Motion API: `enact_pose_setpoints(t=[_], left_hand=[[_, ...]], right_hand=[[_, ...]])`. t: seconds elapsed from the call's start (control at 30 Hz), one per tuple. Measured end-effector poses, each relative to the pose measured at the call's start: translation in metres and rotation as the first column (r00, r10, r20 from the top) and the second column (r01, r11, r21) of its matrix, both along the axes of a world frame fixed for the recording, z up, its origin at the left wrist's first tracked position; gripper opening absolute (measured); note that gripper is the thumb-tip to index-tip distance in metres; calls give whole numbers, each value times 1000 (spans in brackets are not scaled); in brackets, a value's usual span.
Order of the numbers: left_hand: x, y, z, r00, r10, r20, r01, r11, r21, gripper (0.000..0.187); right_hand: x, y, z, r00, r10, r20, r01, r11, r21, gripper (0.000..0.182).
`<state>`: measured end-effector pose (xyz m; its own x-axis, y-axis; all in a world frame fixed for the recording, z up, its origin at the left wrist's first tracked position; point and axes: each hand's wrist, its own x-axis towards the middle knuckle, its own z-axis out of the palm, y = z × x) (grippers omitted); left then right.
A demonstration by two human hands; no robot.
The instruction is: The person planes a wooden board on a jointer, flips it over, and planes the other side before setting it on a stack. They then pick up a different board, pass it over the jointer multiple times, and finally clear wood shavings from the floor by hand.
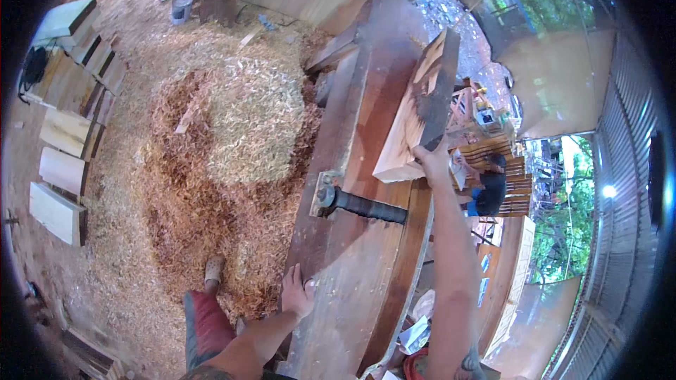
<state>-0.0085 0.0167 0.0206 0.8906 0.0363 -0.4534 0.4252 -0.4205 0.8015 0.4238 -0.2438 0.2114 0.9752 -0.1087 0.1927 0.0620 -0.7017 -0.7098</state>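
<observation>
My left hand (298, 293) lies with its fingers stretched over the near-left edge of a long wooden bench (338, 288) and holds nothing. Farther up, my right hand (434, 160) grips the near end of a thick wooden board (422, 109). The board rests tilted along the right side of the bench; its face is pale wood with a rough dark patch. Between my hands, a dark cylinder (367, 207) spans a gap in the bench top, with a metal bearing block (325, 195) at its left end. My right thumb is partly hidden.
A heap of wood shavings (253, 119) covers the floor left of the bench. Several sawn planks (60, 212) lie at the far left. A bucket (182, 9) stands at the back. Beyond the board, another person (487, 190) is beside slatted wooden pieces (517, 186).
</observation>
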Motion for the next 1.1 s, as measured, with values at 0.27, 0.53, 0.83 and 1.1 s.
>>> enact_pose_setpoints(t=[0.27,0.53,0.83,1.1], left_hand=[[0,0,2,1000,-2,-16,2,1000,5,73],[-3,2,-1,1000,-24,7,24,999,38,74],[8,17,-6,996,-89,-26,88,995,-46,80],[26,238,35,993,90,82,-92,995,29,55]], right_hand=[[3,3,31,856,-393,-334,277,897,-345,108],[-18,42,54,863,-413,-291,257,854,-452,94],[-277,83,52,907,-245,-343,118,929,-351,101],[-684,119,88,817,-267,-511,148,954,-261,103]])
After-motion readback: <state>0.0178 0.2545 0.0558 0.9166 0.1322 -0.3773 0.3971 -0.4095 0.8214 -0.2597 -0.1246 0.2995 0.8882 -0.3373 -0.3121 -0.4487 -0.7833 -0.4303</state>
